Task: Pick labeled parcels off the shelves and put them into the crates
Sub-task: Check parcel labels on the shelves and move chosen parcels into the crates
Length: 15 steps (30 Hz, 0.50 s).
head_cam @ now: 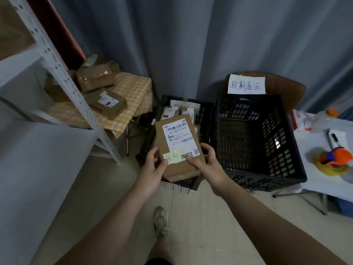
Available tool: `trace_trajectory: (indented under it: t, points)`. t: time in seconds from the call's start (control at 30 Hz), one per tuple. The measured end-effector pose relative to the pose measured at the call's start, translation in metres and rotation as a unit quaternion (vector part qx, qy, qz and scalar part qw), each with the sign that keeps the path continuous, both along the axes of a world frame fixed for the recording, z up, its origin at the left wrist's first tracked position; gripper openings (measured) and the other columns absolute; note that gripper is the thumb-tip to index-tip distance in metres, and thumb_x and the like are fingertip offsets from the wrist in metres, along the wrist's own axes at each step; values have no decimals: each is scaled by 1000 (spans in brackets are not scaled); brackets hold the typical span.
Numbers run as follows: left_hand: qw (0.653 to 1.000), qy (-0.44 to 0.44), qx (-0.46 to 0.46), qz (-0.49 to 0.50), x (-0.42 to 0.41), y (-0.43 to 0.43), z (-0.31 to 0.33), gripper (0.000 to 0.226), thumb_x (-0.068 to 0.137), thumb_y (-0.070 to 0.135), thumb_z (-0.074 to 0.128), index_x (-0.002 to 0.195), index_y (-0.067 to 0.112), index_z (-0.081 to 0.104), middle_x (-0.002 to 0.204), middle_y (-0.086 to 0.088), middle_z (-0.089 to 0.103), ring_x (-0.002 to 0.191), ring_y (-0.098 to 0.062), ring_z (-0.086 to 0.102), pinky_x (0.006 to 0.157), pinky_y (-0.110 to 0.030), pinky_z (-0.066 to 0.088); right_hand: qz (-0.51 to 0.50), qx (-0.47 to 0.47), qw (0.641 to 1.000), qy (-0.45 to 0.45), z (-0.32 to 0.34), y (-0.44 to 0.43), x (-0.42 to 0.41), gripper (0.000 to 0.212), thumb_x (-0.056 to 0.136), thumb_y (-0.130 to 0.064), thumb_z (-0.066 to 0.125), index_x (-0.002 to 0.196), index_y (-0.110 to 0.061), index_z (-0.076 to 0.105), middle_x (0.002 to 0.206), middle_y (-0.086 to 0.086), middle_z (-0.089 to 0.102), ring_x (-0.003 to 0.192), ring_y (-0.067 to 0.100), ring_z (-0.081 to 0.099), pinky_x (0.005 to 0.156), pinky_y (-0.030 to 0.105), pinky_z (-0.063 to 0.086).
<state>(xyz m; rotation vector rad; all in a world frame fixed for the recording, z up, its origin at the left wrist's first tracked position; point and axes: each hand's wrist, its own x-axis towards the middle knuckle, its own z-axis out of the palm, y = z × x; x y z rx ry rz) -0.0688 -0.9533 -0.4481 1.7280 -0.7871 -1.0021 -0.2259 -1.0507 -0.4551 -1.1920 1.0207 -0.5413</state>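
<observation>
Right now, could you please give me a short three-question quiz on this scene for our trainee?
1. True or false: the left hand and the right hand both hold the parcel.
2. Multiple choice: of the smaller crate and the large black crate, which shows parcels inside? A) the smaller only, B) the large only, C) both.
3. Short answer: what lies on the yellow checked cloth?
Key: 1 true; 2 A; 3 brown parcels.
</observation>
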Motion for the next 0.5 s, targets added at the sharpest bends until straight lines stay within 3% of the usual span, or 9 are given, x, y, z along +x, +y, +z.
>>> trace_trajectory:
  t: [0.07, 0.2, 0.33, 0.4, 0.5]
  points:
    - [999, -27, 21, -32, 23, -38, -6, 52, 98, 23, 49, 144, 27, 26, 123, 10, 48, 107, -1, 46, 86, -18, 36, -26, 21, 999, 18, -6, -34, 15, 66, 81, -31, 75, 136, -30, 39, 121, -2, 55, 104, 14, 60, 80, 29, 55]
    - [989, -98, 87, -71, 82, -121, -24, 60, 97, 31, 50, 149, 25, 20, 151, -3, 25, 135, -20, 33, 104, -34, 30, -32, 25, 997, 64, -15, -102, 44, 59, 82, -28, 75, 133, -27, 45, 116, -6, 58, 94, 7, 61, 60, 11, 50]
    - [977, -116, 138, -117, 121, -194, -55, 70, 96, 35, 52, 152, 21, 11, 156, -5, 14, 141, -23, 21, 112, -41, 23, -12, 14, 994, 104, -37, -161, 66, 59, 82, -25, 75, 133, -26, 47, 110, -12, 59, 94, 4, 61, 63, 11, 50]
    - [978, -72, 144, -136, 131, -217, -76, 69, 95, 37, 53, 151, 22, 15, 149, 0, 29, 133, -16, 33, 107, -37, 29, -9, 32, 994, 106, -54, -181, 72, 57, 82, -22, 75, 133, -26, 49, 112, -11, 61, 95, 5, 63, 67, 13, 52]
    - [979, 33, 168, -113, 141, -237, -114, 54, 91, 43, 57, 138, 30, 35, 113, 11, 57, 108, -13, 54, 99, -36, 42, 3, 71, 991, 115, -86, -203, 76, 55, 83, -21, 74, 132, -26, 51, 117, -4, 64, 97, 9, 66, 73, 17, 54]
